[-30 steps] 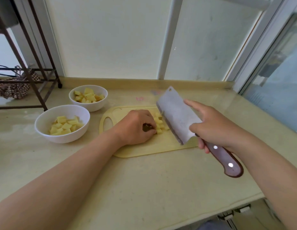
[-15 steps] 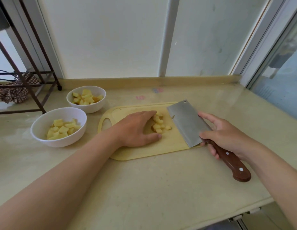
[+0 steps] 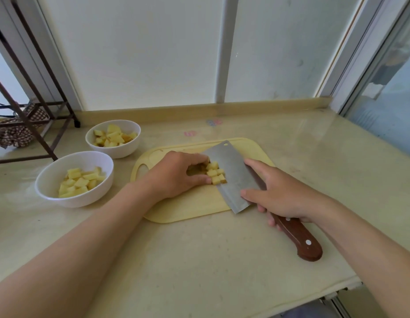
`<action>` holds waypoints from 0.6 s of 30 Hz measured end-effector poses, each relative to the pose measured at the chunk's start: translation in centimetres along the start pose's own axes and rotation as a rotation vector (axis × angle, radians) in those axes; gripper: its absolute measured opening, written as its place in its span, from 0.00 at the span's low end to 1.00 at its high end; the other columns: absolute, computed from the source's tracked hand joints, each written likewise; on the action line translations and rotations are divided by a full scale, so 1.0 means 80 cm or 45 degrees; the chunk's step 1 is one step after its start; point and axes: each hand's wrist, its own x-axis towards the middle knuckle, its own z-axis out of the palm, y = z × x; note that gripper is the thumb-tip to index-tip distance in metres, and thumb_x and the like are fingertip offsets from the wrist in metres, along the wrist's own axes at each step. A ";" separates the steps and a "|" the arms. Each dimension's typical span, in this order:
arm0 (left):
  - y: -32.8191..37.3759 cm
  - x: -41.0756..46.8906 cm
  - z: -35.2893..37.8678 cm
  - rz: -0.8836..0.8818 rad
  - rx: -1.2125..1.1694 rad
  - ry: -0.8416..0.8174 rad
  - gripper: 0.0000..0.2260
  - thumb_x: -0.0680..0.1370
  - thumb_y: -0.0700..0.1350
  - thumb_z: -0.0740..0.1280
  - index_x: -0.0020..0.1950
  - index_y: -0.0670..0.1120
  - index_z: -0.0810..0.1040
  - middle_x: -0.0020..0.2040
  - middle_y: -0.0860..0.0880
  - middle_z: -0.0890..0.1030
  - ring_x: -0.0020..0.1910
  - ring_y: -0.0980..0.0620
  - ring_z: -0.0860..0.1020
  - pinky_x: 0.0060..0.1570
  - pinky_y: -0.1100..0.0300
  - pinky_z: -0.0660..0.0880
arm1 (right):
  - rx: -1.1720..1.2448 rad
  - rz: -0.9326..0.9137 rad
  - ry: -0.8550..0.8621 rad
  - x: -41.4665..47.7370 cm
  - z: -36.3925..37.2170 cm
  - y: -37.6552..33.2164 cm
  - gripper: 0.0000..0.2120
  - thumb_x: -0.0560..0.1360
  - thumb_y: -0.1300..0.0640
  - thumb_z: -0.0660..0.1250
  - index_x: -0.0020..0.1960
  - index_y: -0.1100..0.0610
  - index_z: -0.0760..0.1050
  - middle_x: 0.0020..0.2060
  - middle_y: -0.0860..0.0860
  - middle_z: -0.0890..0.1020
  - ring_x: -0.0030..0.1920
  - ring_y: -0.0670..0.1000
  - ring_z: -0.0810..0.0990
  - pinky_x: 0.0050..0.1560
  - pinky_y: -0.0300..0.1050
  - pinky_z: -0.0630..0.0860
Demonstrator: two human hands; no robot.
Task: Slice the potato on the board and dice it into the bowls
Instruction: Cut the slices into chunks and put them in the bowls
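Two hands meet on the yellow cutting board (image 3: 190,210), which lies on the beige bench (image 3: 222,267) with its long axis going left to right and its grip hole at the left end.

The left hand (image 3: 176,175) rests on the middle of the board. Its fingers are curled over the far side of a small pile of potato cubes (image 3: 215,174), and its thumb lies along the near side, so the hand cups the pile. The cubes sit on the board, pressed between this hand and the knife (image 3: 236,180).

The right hand (image 3: 284,198) grasps the knife where blade and handle join; the forefinger lies along the back of the blade and the thumb presses on its flat side. The long axis of the knife goes from near right to far left. The brown wooden handle (image 3: 299,237) points to the near right and hangs past the board, over the bench. The wide steel blade (image 3: 229,164) points to the far left, leans with its flat side turned up, and its cutting edge touches the cubes on their right side.

Left of the board stand two white bowls, well apart from the hands. The near bowl (image 3: 53,173) and the far bowl (image 3: 118,152) both hold yellow potato pieces. At the far left edge stands a dark metal rack (image 3: 38,104).
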 end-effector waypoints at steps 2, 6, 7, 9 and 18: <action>0.000 0.001 0.002 0.035 -0.003 0.003 0.17 0.73 0.52 0.74 0.58 0.45 0.80 0.49 0.48 0.84 0.50 0.47 0.80 0.53 0.54 0.75 | 0.045 0.005 0.021 0.000 0.002 0.001 0.31 0.81 0.54 0.68 0.75 0.30 0.61 0.35 0.54 0.77 0.25 0.53 0.77 0.23 0.43 0.73; 0.008 0.002 -0.001 -0.007 0.000 -0.010 0.23 0.72 0.52 0.75 0.66 0.50 0.78 0.57 0.54 0.82 0.55 0.56 0.79 0.51 0.72 0.70 | 0.115 0.024 0.041 0.000 0.006 0.005 0.32 0.81 0.54 0.69 0.77 0.30 0.61 0.36 0.56 0.77 0.25 0.54 0.77 0.24 0.44 0.74; 0.010 0.003 -0.005 -0.043 0.024 -0.034 0.26 0.72 0.53 0.75 0.69 0.52 0.75 0.60 0.55 0.80 0.58 0.58 0.77 0.53 0.72 0.69 | 0.126 0.026 0.045 -0.001 0.006 0.005 0.32 0.81 0.54 0.69 0.76 0.30 0.61 0.36 0.56 0.78 0.25 0.54 0.77 0.24 0.44 0.74; 0.011 0.006 -0.020 -0.150 0.063 -0.078 0.29 0.72 0.53 0.75 0.72 0.54 0.71 0.63 0.56 0.77 0.61 0.57 0.75 0.59 0.65 0.70 | 0.148 0.024 0.052 -0.001 0.007 0.006 0.32 0.81 0.54 0.69 0.75 0.29 0.62 0.36 0.56 0.78 0.25 0.54 0.77 0.25 0.44 0.75; 0.017 0.010 -0.026 -0.350 0.286 0.002 0.14 0.75 0.38 0.64 0.56 0.49 0.83 0.52 0.51 0.82 0.50 0.51 0.80 0.52 0.59 0.77 | 0.196 0.020 0.072 -0.002 0.009 0.007 0.31 0.79 0.55 0.70 0.74 0.31 0.64 0.34 0.55 0.78 0.25 0.54 0.77 0.24 0.43 0.74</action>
